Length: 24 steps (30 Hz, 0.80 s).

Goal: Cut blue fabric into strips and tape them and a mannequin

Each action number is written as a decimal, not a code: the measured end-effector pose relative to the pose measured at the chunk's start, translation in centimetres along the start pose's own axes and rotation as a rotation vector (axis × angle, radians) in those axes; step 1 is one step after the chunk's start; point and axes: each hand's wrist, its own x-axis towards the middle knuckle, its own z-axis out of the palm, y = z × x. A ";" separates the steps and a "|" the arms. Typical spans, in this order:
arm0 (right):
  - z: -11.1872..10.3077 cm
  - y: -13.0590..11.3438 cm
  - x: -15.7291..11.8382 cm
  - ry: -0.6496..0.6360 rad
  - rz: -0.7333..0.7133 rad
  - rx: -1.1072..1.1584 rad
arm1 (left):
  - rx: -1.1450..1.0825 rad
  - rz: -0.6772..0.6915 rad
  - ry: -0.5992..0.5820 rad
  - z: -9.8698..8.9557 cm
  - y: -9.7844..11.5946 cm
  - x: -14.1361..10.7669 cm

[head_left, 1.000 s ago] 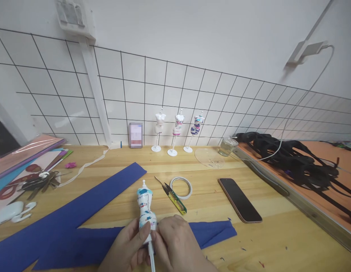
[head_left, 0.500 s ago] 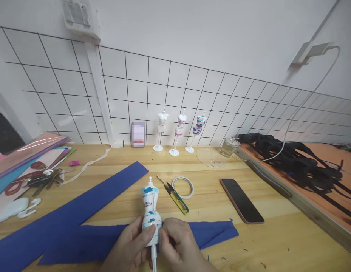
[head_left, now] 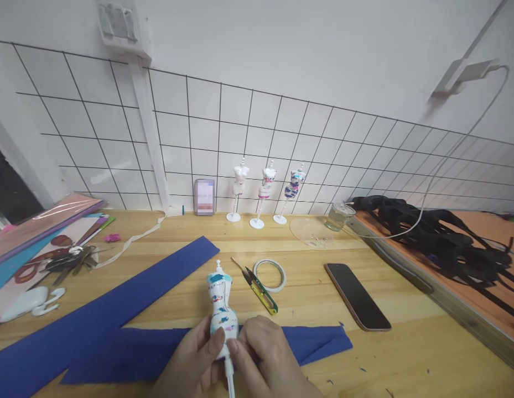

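Observation:
A white miniature dress form (head_left: 222, 312) with blue, pink and teal flecks is held upright near the front of the table. My left hand (head_left: 198, 354) is wrapped around its hip from the left, thumb laid across the front. On the other side my right hand (head_left: 267, 354) is closed, fingers curled, with the thumb tip against the form's lower edge. Anything small between those fingertips is hidden. The form's thin white stem (head_left: 229, 370) hangs below, between both hands. Under the hands lies a strip of blue crepe-like material (head_left: 128, 354).
Ahead lie thread snips (head_left: 260, 293) and a tape roll (head_left: 283, 282); a phone (head_left: 358, 298) is at right. Three more dress forms (head_left: 263, 190) stand by the wall grid near a glass (head_left: 337, 218). Another blue strip (head_left: 157, 282), keys (head_left: 72, 258) and earphones (head_left: 26, 305) lie left.
My right thumb has shifted from beside the dress form onto its lower edge. The form's stem has swung slightly to the right. The view has shifted a little.

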 end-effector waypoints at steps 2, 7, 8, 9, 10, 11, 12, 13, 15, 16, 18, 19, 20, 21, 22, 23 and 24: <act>-0.1 0.0 0.0 0.005 -0.024 -0.051 | -0.002 -0.003 0.014 0.1 0.1 -0.1; -0.1 0.2 0.3 0.014 -0.224 -0.231 | 0.100 0.027 0.082 0.4 0.2 -0.1; -0.1 0.2 0.3 0.023 -0.255 -0.241 | 0.108 0.029 0.087 0.4 0.2 -0.1; 0.0 0.3 0.3 0.033 -0.270 -0.227 | 0.109 0.028 0.086 0.4 0.2 -0.2; 0.1 0.3 0.3 0.043 -0.265 -0.188 | 0.107 0.021 0.078 0.4 0.2 -0.2; 0.1 0.2 0.3 0.047 -0.241 -0.128 | 0.101 0.009 0.062 0.4 0.2 -0.3; 0.2 0.2 0.3 0.051 -0.202 -0.057 | 0.089 -0.004 0.043 0.4 0.2 -0.3; 0.2 0.1 0.3 0.050 -0.153 0.020 | 0.071 -0.014 0.026 0.3 0.2 -0.4; 0.2 -0.1 0.2 0.042 -0.038 0.183 | 0.045 -0.024 -0.007 0.1 0.2 -0.5; 0.2 -0.3 0.2 0.034 0.026 0.275 | 0.039 -0.022 -0.028 0.0 0.2 -0.5; 0.2 -0.7 0.3 0.016 0.144 0.480 | 0.035 -0.022 -0.073 -0.1 0.2 -0.5; 0.1 -0.8 0.4 0.008 0.199 0.579 | 0.034 -0.028 -0.092 -0.2 0.2 -0.5; 0.1 -1.0 0.5 0.002 0.250 0.664 | 0.031 -0.029 -0.104 -0.3 0.2 -0.5; 0.1 -1.0 0.5 -0.009 0.294 0.734 | 0.027 -0.028 -0.118 -0.4 0.2 -0.5; 0.1 -0.9 0.6 -0.023 0.330 0.786 | 0.026 -0.026 -0.127 -0.5 0.2 -0.4; 0.1 -0.8 0.7 -0.036 0.356 0.826 | 0.025 -0.022 -0.130 -0.6 0.2 -0.4; 0.1 -0.6 0.7 -0.045 0.370 0.854 | 0.029 -0.013 -0.128 -0.7 0.2 -0.4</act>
